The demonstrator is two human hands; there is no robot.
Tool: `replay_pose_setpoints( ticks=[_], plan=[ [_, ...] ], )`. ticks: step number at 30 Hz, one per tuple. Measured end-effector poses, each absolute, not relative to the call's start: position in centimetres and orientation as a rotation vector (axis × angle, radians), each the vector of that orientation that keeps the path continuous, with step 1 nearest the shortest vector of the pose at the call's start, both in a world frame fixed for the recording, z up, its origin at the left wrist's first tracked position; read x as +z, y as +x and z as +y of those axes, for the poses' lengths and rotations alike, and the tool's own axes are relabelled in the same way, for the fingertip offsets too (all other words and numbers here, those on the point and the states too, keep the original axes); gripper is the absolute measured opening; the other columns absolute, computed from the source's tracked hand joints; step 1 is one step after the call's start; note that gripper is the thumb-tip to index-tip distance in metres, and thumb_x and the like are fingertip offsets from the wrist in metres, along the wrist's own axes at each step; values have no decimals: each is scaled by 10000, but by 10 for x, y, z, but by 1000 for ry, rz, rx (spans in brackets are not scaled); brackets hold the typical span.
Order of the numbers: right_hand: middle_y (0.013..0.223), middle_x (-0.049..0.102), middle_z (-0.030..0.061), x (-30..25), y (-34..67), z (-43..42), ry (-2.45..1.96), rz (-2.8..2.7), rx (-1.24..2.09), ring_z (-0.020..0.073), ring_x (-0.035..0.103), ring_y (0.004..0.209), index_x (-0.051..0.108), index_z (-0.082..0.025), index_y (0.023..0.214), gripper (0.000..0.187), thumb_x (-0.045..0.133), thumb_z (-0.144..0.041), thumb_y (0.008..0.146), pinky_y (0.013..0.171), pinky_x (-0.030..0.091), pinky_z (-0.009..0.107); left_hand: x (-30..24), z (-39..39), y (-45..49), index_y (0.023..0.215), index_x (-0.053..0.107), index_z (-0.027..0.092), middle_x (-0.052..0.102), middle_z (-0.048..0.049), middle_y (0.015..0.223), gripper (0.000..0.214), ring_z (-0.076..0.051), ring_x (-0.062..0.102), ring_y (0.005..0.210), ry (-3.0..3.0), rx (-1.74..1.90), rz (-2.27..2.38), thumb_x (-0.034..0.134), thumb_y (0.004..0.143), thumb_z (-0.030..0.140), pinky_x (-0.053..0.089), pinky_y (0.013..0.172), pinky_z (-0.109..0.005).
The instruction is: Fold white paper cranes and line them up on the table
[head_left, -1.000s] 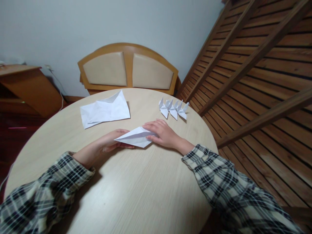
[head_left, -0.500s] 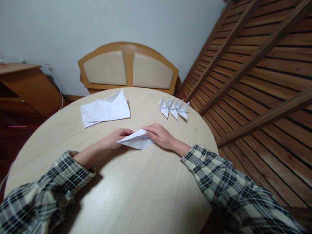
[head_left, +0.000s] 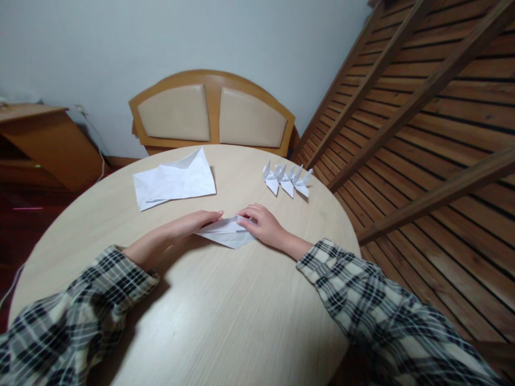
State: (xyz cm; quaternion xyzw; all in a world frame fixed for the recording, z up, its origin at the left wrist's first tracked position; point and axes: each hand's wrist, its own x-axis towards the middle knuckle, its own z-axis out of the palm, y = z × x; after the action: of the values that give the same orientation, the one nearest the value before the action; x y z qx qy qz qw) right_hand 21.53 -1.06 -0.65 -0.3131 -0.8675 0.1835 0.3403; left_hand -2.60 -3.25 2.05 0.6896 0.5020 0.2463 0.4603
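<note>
**Folded paper (head_left: 225,237) worked between two hands**

Position: the folded white paper sits low over the middle of the round desk (head_left: 225,316), squarely in front of the person, one corner pointing toward the body. Probably kept there so both hands reach it equally.

Right hand (head_left: 262,224): grip clamped on the paper's right part, thumb on the near face, fingers over the upper edge — seemingly to pin the layers at the fold.

Left hand (head_left: 191,224): at the paper's left end, thumb extended along the upper edge. The other fingers are hidden; cannot tell whether this grip is closed. It likely steadies that end.

Beyond, to the left: a larger creased white sheet (head_left: 179,182) lying on the desk, one corner lifted. To the right: small paper figures (head_left: 286,182) standing close together in a row, points raised. Both stand apart from the hands, perhaps to leave elbow room.
</note>
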Motion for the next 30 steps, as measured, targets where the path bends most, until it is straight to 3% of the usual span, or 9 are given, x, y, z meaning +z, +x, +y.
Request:
replay_pose_setpoints(
  ticks=[5,13,19,23,27,30],
  plan=[
    [911,732,38,-5,216,-12,-800,-2287,388,184,625,893,736,-199,942,106,653,-156,890,831,418,339,24,-32,-20,819,679,134,532,-10,661,386,-128,408,583,1645,355,1132,643,779,516,261,525,-259],
    [969,740,28,-5,224,-7,-656,-2438,269,183,610,936,755,-249,1029,176,621,-194,929,863,362,358,30,-36,-15,822,695,125,469,14,627,403,-116,349,570,1720,382,1155,621,767,518,239,535,-262],
    [996,735,28,-3,226,-8,-630,-2495,225,190,592,958,738,-269,1081,218,576,-198,955,906,348,376,31,-38,-10,625,601,151,401,21,567,474,-112,312,547,1744,458,1229,572,784,596,207,518,-274],
    [1026,731,42,2,224,-13,-638,-2525,237,204,585,983,721,-249,1122,229,544,-300,986,912,344,388,20,-36,-10,692,666,136,450,11,562,443,-110,314,534,1671,534,1225,621,739,574,194,503,-264],
    [1018,726,47,5,222,-15,-715,-2489,287,199,584,985,725,-224,1050,270,480,-331,1016,897,343,375,14,-35,-10,726,702,116,483,-3,561,423,-108,332,525,1624,575,1226,658,717,536,200,500,-261],
    [971,708,52,2,221,-15,-800,-2436,292,200,579,973,715,-202,945,234,537,-348,989,878,344,359,12,-35,-8,737,717,105,495,-2,563,423,-104,343,527,1614,612,1253,675,703,524,208,504,-253]
  ],
)
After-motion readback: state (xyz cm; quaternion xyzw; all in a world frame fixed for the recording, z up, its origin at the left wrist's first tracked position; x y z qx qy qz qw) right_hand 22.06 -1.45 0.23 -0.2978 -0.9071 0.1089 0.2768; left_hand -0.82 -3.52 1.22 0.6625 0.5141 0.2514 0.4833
